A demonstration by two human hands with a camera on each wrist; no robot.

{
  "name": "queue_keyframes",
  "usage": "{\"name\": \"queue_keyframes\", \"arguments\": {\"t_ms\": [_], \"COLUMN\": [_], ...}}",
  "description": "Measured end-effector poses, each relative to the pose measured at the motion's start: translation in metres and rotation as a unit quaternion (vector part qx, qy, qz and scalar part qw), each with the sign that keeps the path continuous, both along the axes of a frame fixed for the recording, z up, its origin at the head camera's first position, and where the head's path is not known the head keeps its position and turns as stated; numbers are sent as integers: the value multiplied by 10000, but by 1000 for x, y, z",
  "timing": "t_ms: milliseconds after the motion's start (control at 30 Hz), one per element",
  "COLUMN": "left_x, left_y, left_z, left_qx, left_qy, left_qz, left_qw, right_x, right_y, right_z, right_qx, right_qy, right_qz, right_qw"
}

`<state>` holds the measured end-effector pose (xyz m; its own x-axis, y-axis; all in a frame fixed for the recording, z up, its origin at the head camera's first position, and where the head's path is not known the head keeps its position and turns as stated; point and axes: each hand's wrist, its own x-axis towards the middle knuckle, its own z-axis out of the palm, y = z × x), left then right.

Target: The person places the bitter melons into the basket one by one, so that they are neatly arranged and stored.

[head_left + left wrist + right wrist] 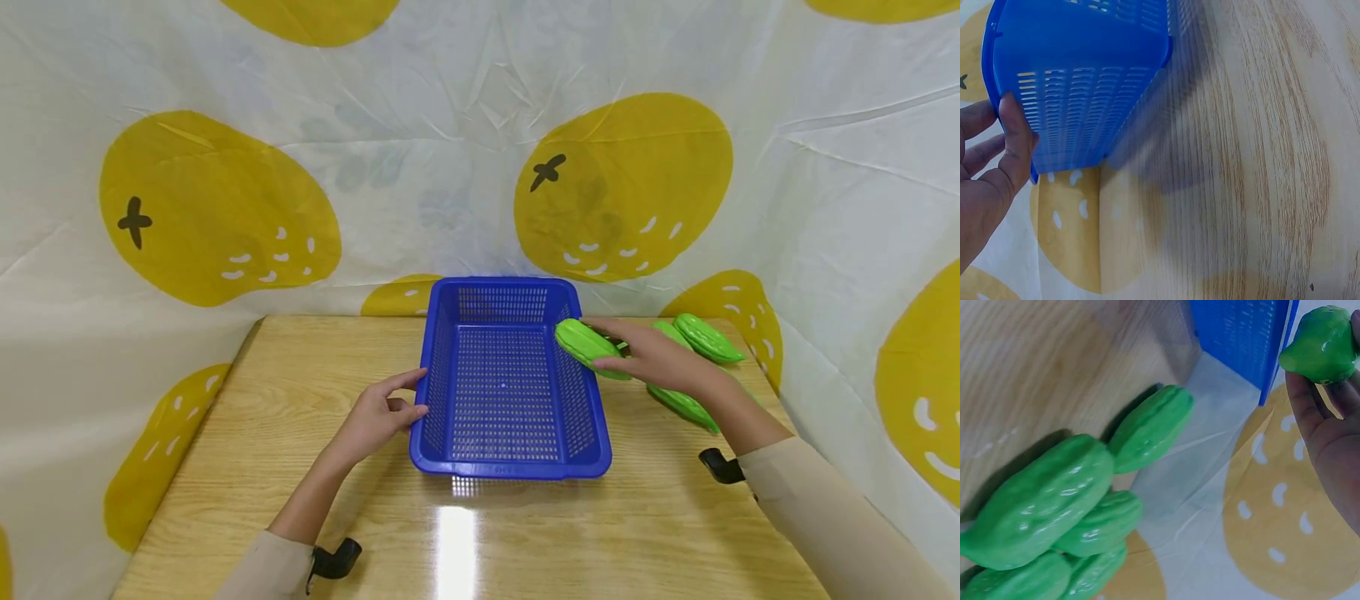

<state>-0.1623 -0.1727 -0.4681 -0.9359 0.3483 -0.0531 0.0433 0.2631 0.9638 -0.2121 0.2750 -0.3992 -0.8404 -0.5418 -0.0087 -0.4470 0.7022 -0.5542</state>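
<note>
A blue plastic basket (510, 471) with slotted walls stands on the wooden table. My left hand (378, 417) pinches its left rim; in the left wrist view, the thumb (1015, 128) lies against the outer wall. Above the basket's right rim, my right hand (648, 354) grips a green bitter melon (585, 343), raised off the table. The right wrist view shows this held melon (1322, 347) end-on, with part of the hand cut off by the frame edge. Several more bitter melons (705, 337) lie in a loose pile right of the basket, partly hidden by the right forearm.
The wooden table (330, 350) extends left and in front of the basket. A white cloth (420, 208) printed with yellow fruit hangs behind and along both sides. Black wrist mounts (337, 558) stick out from both sleeves.
</note>
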Motion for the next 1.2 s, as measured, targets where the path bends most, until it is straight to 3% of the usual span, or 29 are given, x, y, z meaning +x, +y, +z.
{"name": "queue_keyframes", "arguments": {"t_ms": [667,1200], "left_x": [3,1], "left_y": [1,1], "left_z": [5,5], "left_qx": [-150,-353], "left_qy": [37,-57], "left_qz": [42,71], "left_qw": [9999,9993], "right_x": [-27,-39], "right_y": [-64,-117], "right_z": [22,31], "right_qx": [731,1409], "right_qy": [-212,-447], "right_qz": [919,1724], "right_qw": [9929,9739]}}
